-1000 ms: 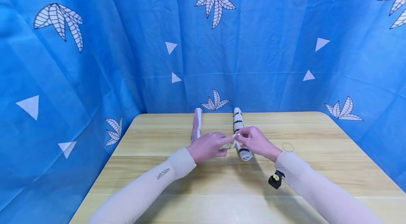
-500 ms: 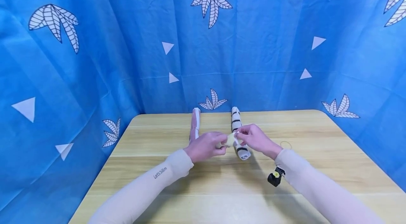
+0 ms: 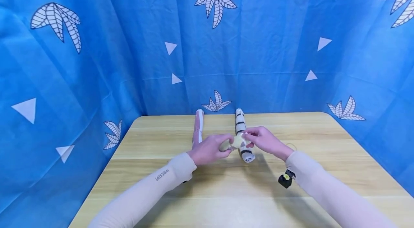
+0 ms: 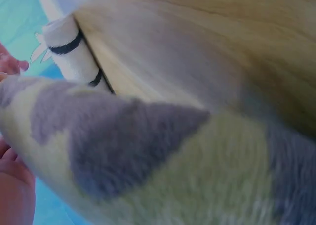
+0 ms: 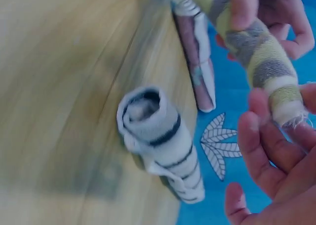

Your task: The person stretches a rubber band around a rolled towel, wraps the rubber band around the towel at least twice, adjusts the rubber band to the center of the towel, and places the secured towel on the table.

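A rolled towel (image 3: 238, 142) in yellow and grey is held between both hands above the table. My left hand (image 3: 211, 148) grips its left part, and its blotched pile fills much of the left wrist view. My right hand (image 3: 263, 140) pinches the other end; in the right wrist view, thumb and fingers are at the white, frayed tip of the rolled towel (image 5: 269, 57). Just beyond and below the hands lies a white rolled towel with black stripes (image 5: 170, 136). To its left is a pink and white rolled towel (image 3: 198, 125), partly hidden by my left hand.
A thin rubber band (image 3: 291, 146) lies on the wooden table (image 3: 207, 199) behind my right wrist, partly covered by it. Blue curtain (image 3: 210, 52) with white leaf prints closes off the back and sides. A small black camera (image 3: 286, 178) hangs at the right wrist.
The yellow and grey rolled towel shows more plainly between the hands than one second ago. My right hand has shifted slightly right over the last half second; the striped and pink rolls stay put.
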Tool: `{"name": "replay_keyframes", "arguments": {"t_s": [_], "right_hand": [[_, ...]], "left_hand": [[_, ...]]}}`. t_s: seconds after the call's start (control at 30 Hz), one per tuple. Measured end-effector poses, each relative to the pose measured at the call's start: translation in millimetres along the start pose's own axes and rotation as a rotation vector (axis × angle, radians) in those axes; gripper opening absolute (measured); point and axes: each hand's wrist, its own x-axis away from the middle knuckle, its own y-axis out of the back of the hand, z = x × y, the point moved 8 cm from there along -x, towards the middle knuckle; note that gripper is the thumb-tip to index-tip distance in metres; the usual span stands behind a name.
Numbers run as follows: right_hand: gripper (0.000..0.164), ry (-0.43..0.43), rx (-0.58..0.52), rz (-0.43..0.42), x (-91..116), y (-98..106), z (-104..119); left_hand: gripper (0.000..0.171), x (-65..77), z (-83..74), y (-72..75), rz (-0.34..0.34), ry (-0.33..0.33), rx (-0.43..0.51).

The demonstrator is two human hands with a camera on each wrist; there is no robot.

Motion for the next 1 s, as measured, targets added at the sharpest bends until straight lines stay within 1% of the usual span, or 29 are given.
{"name": "replay_keyframes", "arguments": {"t_s": [0.07, 0.17, 0.23, 0.3, 0.37, 0.47, 0.57, 0.63, 0.67, 0.8, 0.87, 0.93, 1.0], "right_hand": [[0.036, 0.069, 0.062, -0.013, 1, 1, 6], [0.036, 0.195, 0.15, -0.039, 4, 2, 16], [0.036, 0.287, 0.202, -0.049, 7, 1, 22], [0.037, 0.375, 0.264, -0.061, 9, -1, 27], [0.042, 0.438, 0.343, -0.083, 11, -3, 31], [0.048, 0.489, 0.432, -0.124, 11, -6, 35], [0.046, 0.494, 0.472, -0.164, 11, -6, 36], [0.043, 0.49, 0.469, -0.184, 10, -6, 35], [0.041, 0.485, 0.463, -0.19, 10, -5, 35], [0.036, 0.472, 0.442, -0.215, 8, -4, 34], [0.034, 0.458, 0.434, -0.222, 8, -4, 33], [0.032, 0.44, 0.434, -0.229, 7, -3, 32], [0.031, 0.421, 0.438, -0.238, 7, -2, 32]], "left_hand": [[0.026, 1.2, 6.5, 2.3, 0.01, 0.064, 0.068], [0.026, 2.4, 14.6, 4.3, 0.031, 0.139, 0.198], [0.027, 2.8, 18.8, 5.4, 0.034, 0.169, 0.285], [0.028, 3.1, 22.8, 6.2, 0.031, 0.192, 0.353], [0.029, 3.6, 26.4, 6.1, 0.027, 0.211, 0.406], [0.028, 4.6, 29.6, 5.1, 0.03, 0.23, 0.457], [0.027, 5.2, 28.1, 4.9, 0.03, 0.227, 0.467], [0.029, 5.1, 24.5, 6.4, 0.011, 0.197, 0.412], [0.029, 4.9, 21.7, 7.5, -0.002, 0.17, 0.367], [0.037, 5.9, 9.5, 12.0, -0.089, 0.038, 0.088], [0.041, 7.5, 3.4, 13.4, -0.123, -0.016, -0.041], [0.045, 9.0, -1.1, 14.4, -0.145, -0.048, -0.136], [0.046, 9.6, -4.3, 15.0, -0.149, -0.069, -0.196]]}}
